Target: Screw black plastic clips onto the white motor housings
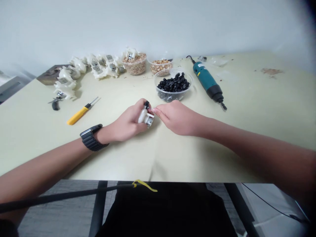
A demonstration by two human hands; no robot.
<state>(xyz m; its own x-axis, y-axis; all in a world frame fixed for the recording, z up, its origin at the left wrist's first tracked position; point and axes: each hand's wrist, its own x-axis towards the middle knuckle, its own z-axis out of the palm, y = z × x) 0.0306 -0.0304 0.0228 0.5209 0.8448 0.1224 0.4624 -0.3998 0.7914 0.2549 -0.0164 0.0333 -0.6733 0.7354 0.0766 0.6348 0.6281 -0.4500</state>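
Note:
My left hand [128, 120] is wrapped round a white plastic part with a silvery metal piece [149, 120] at its lower end. A small black plastic piece [146, 103] sits at the part's top, by the left index finger. Close beside it, my right hand [177, 117] is closed, with thumb and finger pinched at a thin, pale bit near the black piece. What that pinch holds is too small to make out. Just beyond the hands stands a clear round tub [158, 93] of small black plastic pieces [174, 84].
A teal electric screwdriver [206, 79] lies behind my right forearm. Left are a yellow-handled screwdriver [78, 114] and a black-handled tool [55, 104]. White plastic assemblies [65, 79] and two tubs of small tan pieces [135, 66] line the back. A dark cable [61, 196] crosses below the table edge.

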